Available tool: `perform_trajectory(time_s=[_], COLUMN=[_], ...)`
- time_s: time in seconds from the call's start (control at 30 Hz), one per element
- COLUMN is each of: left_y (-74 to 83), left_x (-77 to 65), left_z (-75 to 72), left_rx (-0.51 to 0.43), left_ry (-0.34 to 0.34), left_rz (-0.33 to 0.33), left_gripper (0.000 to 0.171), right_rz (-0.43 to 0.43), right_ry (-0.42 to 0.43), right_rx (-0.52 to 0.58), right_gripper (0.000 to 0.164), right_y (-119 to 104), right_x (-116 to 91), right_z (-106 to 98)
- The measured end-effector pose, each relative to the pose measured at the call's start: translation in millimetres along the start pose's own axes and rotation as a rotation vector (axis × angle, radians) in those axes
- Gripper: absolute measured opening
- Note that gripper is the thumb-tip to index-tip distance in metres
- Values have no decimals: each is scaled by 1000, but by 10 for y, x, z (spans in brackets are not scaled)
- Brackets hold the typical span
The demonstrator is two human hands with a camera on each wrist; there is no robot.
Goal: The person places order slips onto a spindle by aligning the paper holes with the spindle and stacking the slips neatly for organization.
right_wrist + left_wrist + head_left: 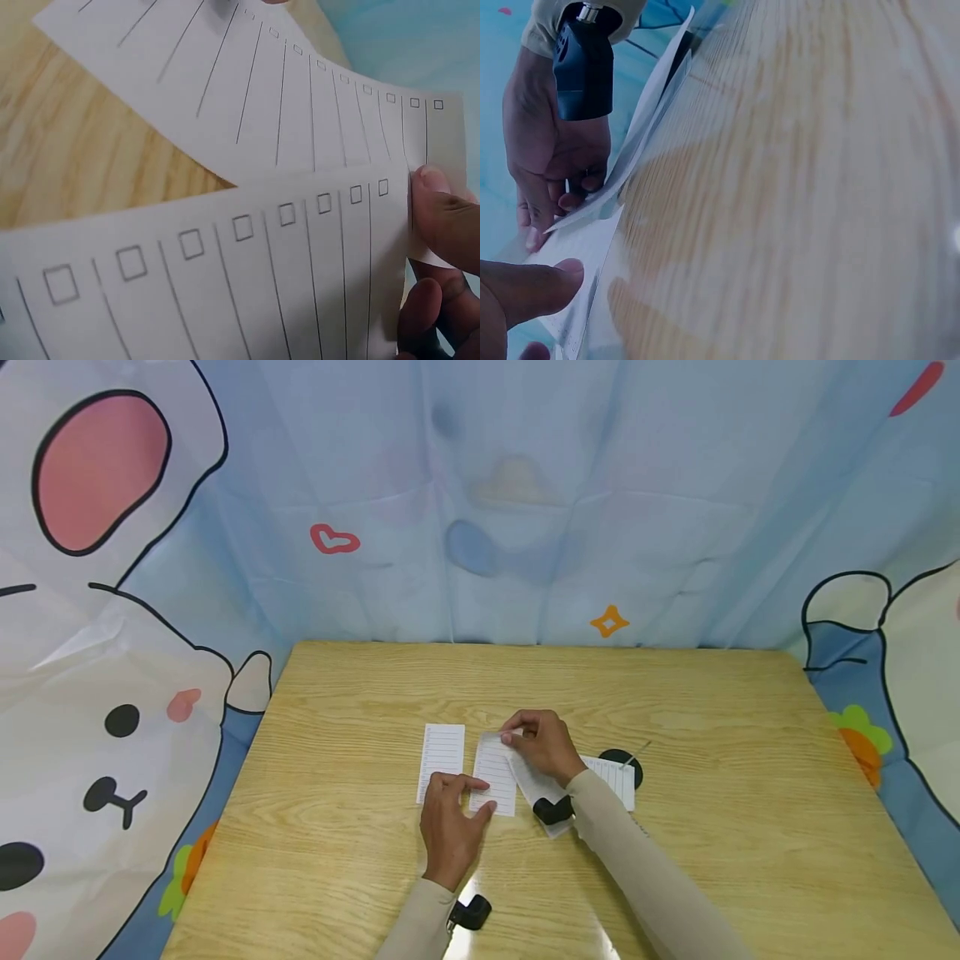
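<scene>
Three lined sheets are seen on the counter [337,860]. The left sheet [441,752] is laid flat, apart from the others. The middle sheet [491,768] is touched near its lower end by the left hand [452,827], thumb and forefinger spread apart. Its upper end is pinched between thumb and fingers of the right hand [546,747]. A slanted sheet [315,285] is overlapped onto it, raised and curved beneath the right hand; whether it is also gripped cannot be told. Further lined paper [618,785] is placed beside a black round object [619,754].
</scene>
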State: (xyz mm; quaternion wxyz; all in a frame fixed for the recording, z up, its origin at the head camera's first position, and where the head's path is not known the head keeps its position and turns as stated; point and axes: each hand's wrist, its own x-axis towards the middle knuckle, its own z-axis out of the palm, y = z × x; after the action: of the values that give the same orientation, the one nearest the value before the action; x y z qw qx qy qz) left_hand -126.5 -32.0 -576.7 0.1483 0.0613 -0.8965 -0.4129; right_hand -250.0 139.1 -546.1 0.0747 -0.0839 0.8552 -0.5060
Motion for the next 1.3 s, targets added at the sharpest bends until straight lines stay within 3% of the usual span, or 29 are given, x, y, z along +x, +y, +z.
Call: perform_trajectory(time_s=[0.4, 0.9, 1.3], left_y=[-43, -103, -150], left_x=[23, 28, 79], left_z=[-25, 0, -37], left_rx=[-90, -247, -494], left_ry=[36, 105, 152], left_rz=[10, -35, -39], left_gripper=[23, 20, 10], right_rz=[-26, 44, 43], right_ry=[-10, 35, 76], right_rx=[146, 270, 264], right_gripper=[12, 15, 17], right_y=[-14, -54, -73], right_x=[-23, -38, -82], right_z=[-15, -21, -51])
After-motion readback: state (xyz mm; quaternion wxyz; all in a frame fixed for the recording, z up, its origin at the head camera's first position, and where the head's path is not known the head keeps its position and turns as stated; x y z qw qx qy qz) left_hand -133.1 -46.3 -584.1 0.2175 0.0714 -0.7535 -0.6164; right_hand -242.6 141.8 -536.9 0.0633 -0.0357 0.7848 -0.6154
